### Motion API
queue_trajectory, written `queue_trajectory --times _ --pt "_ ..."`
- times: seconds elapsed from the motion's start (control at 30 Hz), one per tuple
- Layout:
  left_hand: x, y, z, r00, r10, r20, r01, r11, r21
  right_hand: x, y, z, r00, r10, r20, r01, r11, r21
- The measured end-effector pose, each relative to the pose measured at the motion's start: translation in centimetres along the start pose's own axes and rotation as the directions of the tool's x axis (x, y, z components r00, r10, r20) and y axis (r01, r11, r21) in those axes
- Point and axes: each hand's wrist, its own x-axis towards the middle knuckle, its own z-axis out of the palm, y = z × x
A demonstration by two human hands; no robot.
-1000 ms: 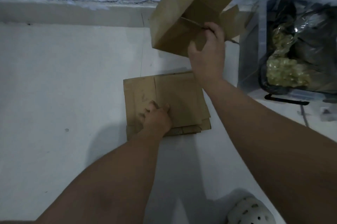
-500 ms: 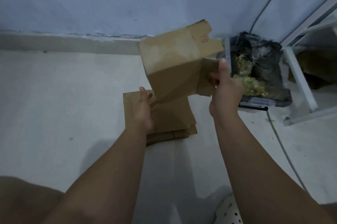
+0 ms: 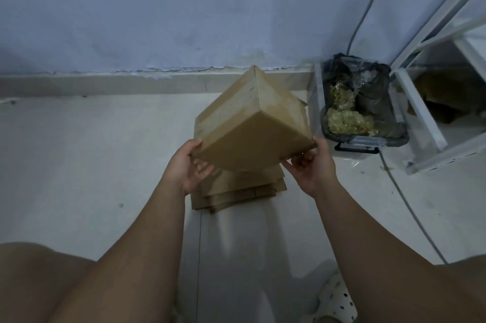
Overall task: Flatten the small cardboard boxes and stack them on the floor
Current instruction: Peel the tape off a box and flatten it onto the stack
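I hold the cardboard box (image 3: pixel 249 123) just above the flattened stack (image 3: pixel 236 195), my left grip (image 3: pixel 188 169) and right grip (image 3: pixel 311 167) each clamped on a lower corner. It seems light and empty, with stiff edges and yielding panels, so I'd press on opposite corners.

A clear plastic bin (image 3: pixel 317 102), lined with a black bag (image 3: pixel 373 86) and filled partly with yellowish material (image 3: pixel 344 121), is set against the wall (image 3: pixel 184 7). A white metal rack (image 3: pixel 420 112) is placed just beside it. A grey cable (image 3: pixel 369 4) is run down the wall. A white perforated shoe (image 3: pixel 334 301) is seen at the bottom edge.
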Motion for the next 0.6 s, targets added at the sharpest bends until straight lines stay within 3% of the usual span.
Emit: queue_trajectory --times 0.1,0.2,0.3,0.43,0.5,0.6 --pt "-0.6 0.2 -0.6 1.0 0.02 -0.016 -0.018 0.997 0.08 0.8 0.7 -0.1 0.998 0.036 -0.046 -0.035 0.999 0.007" --pt "-0.7 0.8 -0.7 0.993 0.092 -0.077 -0.071 0.969 0.235 1.7 2.0 0.0 0.991 0.071 -0.114 -0.094 0.973 -0.212" --pt "-0.4 1.4 -0.4 0.971 0.214 -0.105 -0.133 0.852 0.506 2.4 3.7 0.0 0.99 0.027 -0.138 -0.071 0.942 -0.328" --pt "0.0 1.9 0.1 0.947 0.292 -0.132 -0.157 0.784 0.601 2.7 5.5 -0.3 0.986 -0.132 -0.101 0.051 0.817 -0.574" --pt "0.3 1.8 0.4 0.928 0.331 -0.17 -0.134 0.724 0.676 3.0 6.0 -0.3 0.996 -0.084 -0.044 0.037 0.775 -0.631" --pt "0.9 0.5 0.4 0.884 0.403 -0.236 -0.019 0.536 0.844 4.1 6.4 -0.4 1.0 0.019 0.005 -0.012 0.769 -0.64"
